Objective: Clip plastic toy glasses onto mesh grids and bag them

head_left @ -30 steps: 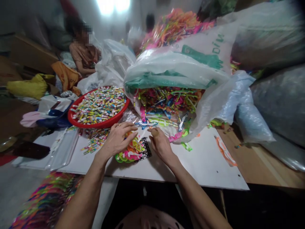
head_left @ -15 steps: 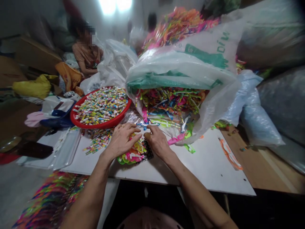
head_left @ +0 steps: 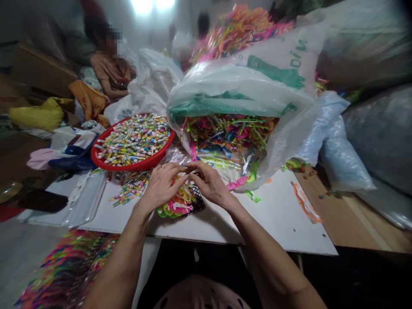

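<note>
Bright plastic pieces [head_left: 174, 209] lie in a small heap near the front edge of the white tabletop [head_left: 264, 225], just below the two hands. From my distant place I see, beyond the hands, the open white bag [head_left: 222, 88], with many coloured pieces inside. To its left, the red basin [head_left: 141, 166] is heaped with short striped sticks [head_left: 133, 141]. The left hand [head_left: 162, 185] and the right hand [head_left: 210, 183] bend their fingers toward each other, tips close together; I cannot tell whether they grasp something. Beside the heap, a patterned black-and-white item [head_left: 199, 206] partly shows.
</note>
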Available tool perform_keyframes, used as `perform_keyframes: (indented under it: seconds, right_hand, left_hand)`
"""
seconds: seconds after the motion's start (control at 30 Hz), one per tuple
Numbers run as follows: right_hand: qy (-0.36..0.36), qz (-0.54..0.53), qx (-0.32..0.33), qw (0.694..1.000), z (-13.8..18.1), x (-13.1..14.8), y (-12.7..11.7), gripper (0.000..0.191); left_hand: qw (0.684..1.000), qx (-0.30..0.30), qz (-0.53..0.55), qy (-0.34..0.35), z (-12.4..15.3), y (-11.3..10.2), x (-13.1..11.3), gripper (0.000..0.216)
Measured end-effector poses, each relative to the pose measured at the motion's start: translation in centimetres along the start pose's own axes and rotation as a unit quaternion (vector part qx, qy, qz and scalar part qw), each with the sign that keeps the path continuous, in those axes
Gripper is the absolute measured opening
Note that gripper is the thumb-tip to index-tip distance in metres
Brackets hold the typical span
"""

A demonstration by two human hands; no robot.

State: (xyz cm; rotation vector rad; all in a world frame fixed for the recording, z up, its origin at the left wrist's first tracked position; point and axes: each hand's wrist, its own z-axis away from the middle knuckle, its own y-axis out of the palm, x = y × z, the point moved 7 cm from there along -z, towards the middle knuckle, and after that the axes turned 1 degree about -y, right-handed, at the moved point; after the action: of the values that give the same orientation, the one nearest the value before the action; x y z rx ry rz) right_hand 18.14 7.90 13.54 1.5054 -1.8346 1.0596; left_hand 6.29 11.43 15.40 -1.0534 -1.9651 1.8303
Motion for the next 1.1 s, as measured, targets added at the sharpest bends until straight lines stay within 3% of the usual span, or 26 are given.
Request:
perform_keyframes:
  seconds: [0.17, 0.33, 0.47, 0.53, 0.6, 0.7, 0.77, 0.83, 0.9, 1.03, 1.1]
  right_hand:
    - [0.023, 0.07, -0.029, 0.997, 1.4, -0.6, 3.2, 0.039]
    - [0.065, 0.134, 0.028, 0.988, 3.4, -1.3, 5.5, 0.039]
    - [0.081, 0.037, 0.113, 0.99, 3.5, -2.2, 3.3, 0.051]
    - [0.111, 0.081, 0.136, 0.981, 3.3, -4.5, 0.7, 0.048]
    - [0.173, 0.245, 0.125, 0.946, 3.0, -7.9, -2.9, 0.039]
    - [0.257, 0.492, 0.091, 0.827, 2.5, -11.9, -7.8, 0.033]
    - [0.274, 0.55, 0.108, 0.782, 2.4, -13.1, -9.1, 0.033]
    - [0.287, 0.555, 0.133, 0.77, 2.6, -13.3, -9.2, 0.031]
    - [0.305, 0.529, 0.13, 0.782, 3.3, -12.4, -8.6, 0.027]
    - [0.283, 0.302, 0.07, 0.908, 6.2, -9.0, -4.6, 0.02]
    - [0.275, 0.174, 0.061, 0.944, 8.6, -7.8, -1.7, 0.023]
  left_hand:
    - [1.0, -0.01, -0.005, 0.009, 0.1, -0.3, -0.2, 0.036]
    - [1.0, -0.006, 0.011, 0.006, 0.3, -0.3, -0.1, 0.04]
    - [1.0, 0.004, 0.009, 0.008, 0.2, -0.2, 0.0, 0.038]
    - [1.0, 0.016, 0.003, 0.011, 0.1, 0.0, -0.1, 0.033]
    - [0.999, 0.028, -0.002, 0.017, 0.1, 0.1, -0.2, 0.028]
    - [0.999, 0.033, -0.004, 0.022, 0.0, 0.1, -0.2, 0.031]
    - [0.999, 0.03, -0.004, 0.023, 0.0, 0.1, -0.2, 0.033]
    - [0.999, 0.025, -0.011, 0.021, 0.0, 0.1, -0.2, 0.037]
    - [0.999, 0.022, -0.024, 0.014, 0.0, 0.1, -0.2, 0.037]
    - [1.0, 0.018, -0.023, 0.005, -0.1, 0.2, -0.1, 0.03]
    - [1.0, 0.013, -0.013, 0.002, -0.2, 0.2, -0.1, 0.028]
